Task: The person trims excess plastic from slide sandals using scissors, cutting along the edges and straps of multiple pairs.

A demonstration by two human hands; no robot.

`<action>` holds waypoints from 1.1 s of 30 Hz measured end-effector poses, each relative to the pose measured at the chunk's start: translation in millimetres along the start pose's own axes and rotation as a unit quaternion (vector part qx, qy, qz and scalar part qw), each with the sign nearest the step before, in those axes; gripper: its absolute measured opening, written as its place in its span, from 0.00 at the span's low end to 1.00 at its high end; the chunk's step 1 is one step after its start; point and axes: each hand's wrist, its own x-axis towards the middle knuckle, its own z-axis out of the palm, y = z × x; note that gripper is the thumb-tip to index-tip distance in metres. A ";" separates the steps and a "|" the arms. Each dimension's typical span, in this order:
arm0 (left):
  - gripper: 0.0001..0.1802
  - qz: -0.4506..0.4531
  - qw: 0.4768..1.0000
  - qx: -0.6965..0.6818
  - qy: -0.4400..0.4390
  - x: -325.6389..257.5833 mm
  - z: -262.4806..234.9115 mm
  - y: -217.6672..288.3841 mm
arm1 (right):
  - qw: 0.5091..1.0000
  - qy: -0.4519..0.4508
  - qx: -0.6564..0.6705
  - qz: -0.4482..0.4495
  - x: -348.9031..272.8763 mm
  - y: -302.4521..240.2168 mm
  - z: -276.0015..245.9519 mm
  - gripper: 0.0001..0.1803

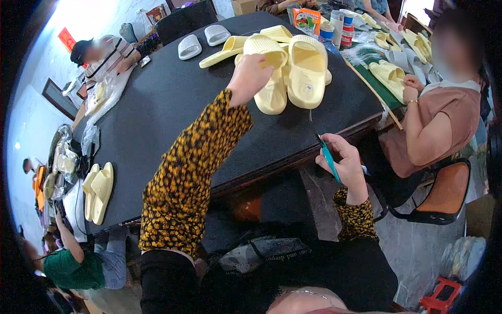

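Head view looks down on a black table [172, 104] where the left hand [250, 73] is stretched out to a heap of pale yellow slippers [293, 68] near the far right edge. Its fingers are closed on one slipper of the heap, whose long axis runs away from the person toward the far edge. The right hand [342, 159] hangs off the near right edge, well short of the heap, curled around a teal-handled cutting tool [328, 157] pointing up toward the slippers. Of the two, the left hand is nearer.
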 end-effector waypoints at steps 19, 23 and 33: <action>0.22 -0.230 0.822 0.470 0.225 -257.7 -215.9 -174.0 | 0.984 -0.139 0.107 0.027 72.2 98.3 11.1 0.23; 0.27 -0.370 0.698 0.559 0.250 -348.4 -301.1 -208.6 | 0.972 -0.186 0.140 0.006 83.4 90.1 31.1 0.23; 0.47 -0.494 0.740 0.362 0.279 -369.8 -349.9 -266.4 | 0.966 -0.235 0.102 -0.026 98.9 63.9 40.6 0.23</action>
